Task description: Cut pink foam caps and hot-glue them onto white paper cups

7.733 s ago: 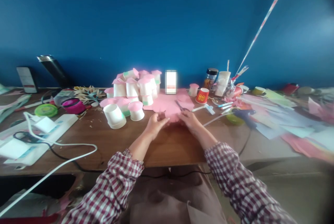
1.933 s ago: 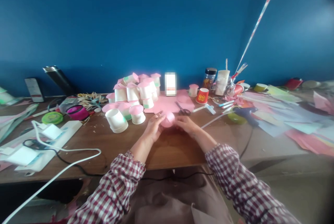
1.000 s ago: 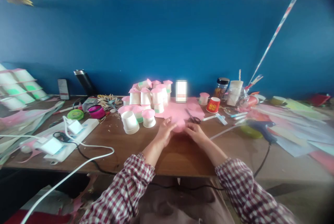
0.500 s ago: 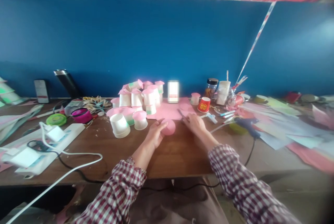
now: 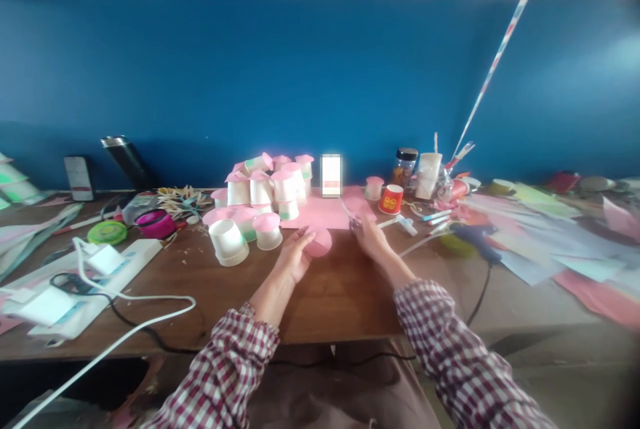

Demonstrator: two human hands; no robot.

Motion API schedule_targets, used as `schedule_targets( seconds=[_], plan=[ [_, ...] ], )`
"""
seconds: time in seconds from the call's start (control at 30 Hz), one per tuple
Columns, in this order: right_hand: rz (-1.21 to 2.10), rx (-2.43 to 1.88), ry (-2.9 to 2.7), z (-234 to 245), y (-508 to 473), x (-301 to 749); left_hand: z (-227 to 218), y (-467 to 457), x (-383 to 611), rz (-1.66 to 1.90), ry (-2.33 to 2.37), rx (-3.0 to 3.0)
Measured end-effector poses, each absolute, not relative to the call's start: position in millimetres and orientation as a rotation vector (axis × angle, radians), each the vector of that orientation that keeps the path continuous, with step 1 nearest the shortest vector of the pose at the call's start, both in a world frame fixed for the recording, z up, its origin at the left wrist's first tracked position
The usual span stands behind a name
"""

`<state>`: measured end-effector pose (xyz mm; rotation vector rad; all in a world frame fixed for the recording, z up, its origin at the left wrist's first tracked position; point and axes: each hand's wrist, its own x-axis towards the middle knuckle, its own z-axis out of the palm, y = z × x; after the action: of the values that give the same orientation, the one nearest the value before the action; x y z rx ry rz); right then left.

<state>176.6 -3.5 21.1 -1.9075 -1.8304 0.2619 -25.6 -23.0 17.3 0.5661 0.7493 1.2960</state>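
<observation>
Several cups (image 5: pixel 269 239) at left wore pink tops (image 5: pixel 267 221) — one white cup (image 5: pixel 229 242) stood bare — while my left grip (image 5: pixel 294 254) pinched a pink disc (image 5: pixel 321 243) at near centre, my right grip (image 5: pixel 373 239) clasping scissors (image 5: pixel 347 207).

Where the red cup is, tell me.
In the head view, the red cup stands right of centre, beyond the right hand and in front of the black-lidded jar.

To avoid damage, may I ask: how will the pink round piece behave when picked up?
The pink round piece is probably light: the left hand pinches it by one edge. Likely fairly stiff: its free side shows no droop.
</observation>
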Motion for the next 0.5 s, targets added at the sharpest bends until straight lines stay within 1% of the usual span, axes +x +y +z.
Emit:
schedule_targets(
  seconds=[0.03, 0.13, 0.27, 0.37, 0.5],
  plan=[
    [0.353, -1.776, -1.797, 18.6, -5.2, 178.2, 16.9, -22.0, -26.2, 1.306, 0.748, 0.553],
    [0.765, -1.343, -1.628, 9.6, -15.1, 175.6, 15.2, -19.0, -27.5, 1.327, 0.743, 0.519],
    [1.205, -1.067, -1.497, 4.1, -34.8, 156.5, 12.5, -15.7, -28.1, 1.373, 0.725, 0.458],
    [1.365, -0.997, -1.419, 6.5, -45.2, 143.3, 11.6, -14.3, -27.9, 1.425, 0.701, 0.391],
    [1.394, -0.962, -1.258, 9.3, -50.9, 136.0, 14.1, -14.1, -27.0, 1.474, 0.679, 0.334]
  ],
)
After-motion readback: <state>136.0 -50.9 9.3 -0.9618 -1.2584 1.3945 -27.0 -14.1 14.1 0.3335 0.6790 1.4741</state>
